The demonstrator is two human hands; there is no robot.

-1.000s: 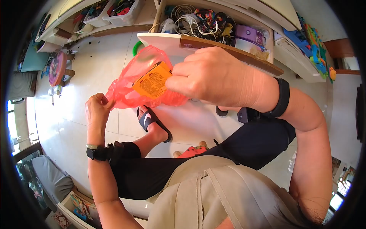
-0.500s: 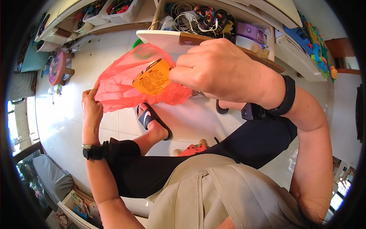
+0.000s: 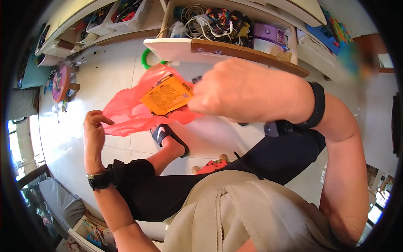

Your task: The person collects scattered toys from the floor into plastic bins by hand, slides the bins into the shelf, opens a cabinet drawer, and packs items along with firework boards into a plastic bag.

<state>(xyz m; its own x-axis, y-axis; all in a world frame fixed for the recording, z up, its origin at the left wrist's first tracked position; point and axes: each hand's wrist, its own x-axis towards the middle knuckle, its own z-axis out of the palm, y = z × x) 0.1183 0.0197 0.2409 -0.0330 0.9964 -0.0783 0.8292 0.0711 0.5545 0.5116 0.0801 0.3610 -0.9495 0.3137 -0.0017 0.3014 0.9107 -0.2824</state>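
Observation:
A thin red plastic bag [image 3: 126, 109] hangs spread out over the floor, its left edge pinched in the fingers of my left hand [image 3: 95, 132]. My right hand [image 3: 239, 90] is closed at the right end of a flat yellow printed packet [image 3: 168, 98], gripping it by that edge; the fingertips are partly hidden by the hand itself. Dark print covers the packet's near face. It lies tilted against the bag's opening, and I cannot tell how much of it is inside.
Ahead, an open drawer [image 3: 247, 52] holds coiled white cables [image 3: 197, 19] and a purple box [image 3: 268, 32]. A green ring [image 3: 145, 59] lies on the floor by the drawer front. A small round stool [image 3: 61, 84] stands at left, below shelves with bins [image 3: 126, 23].
My left hand has moved slightly down and left. The bag has sagged lower and narrowed, uncovering the green ring. The packet and my right hand have shifted a little downward.

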